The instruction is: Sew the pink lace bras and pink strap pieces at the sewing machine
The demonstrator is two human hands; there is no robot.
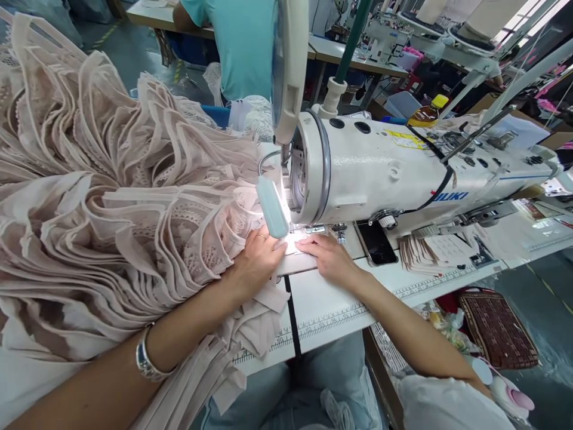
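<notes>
A white Juki sewing machine (pixel 394 173) stands on the white table (pixel 331 304). My left hand (pixel 256 258) lies flat, fingers stretched, on beige fabric (pixel 268 298) just left of the needle area, which is washed out by a small lamp (pixel 272 206). My right hand (pixel 323 251) rests flat on the fabric to the right of the presser foot, fingers pointing left. A silver bracelet sits on my left wrist. The needle itself is hidden in the glare.
A big heap of beige lace pieces (pixel 102 197) fills the left. A dark phone (pixel 376 242) and a small stack of cut pieces (pixel 418 251) lie under the machine arm. A person in a teal shirt (pixel 242 42) sits ahead. A woven basket (pixel 496 328) sits lower right.
</notes>
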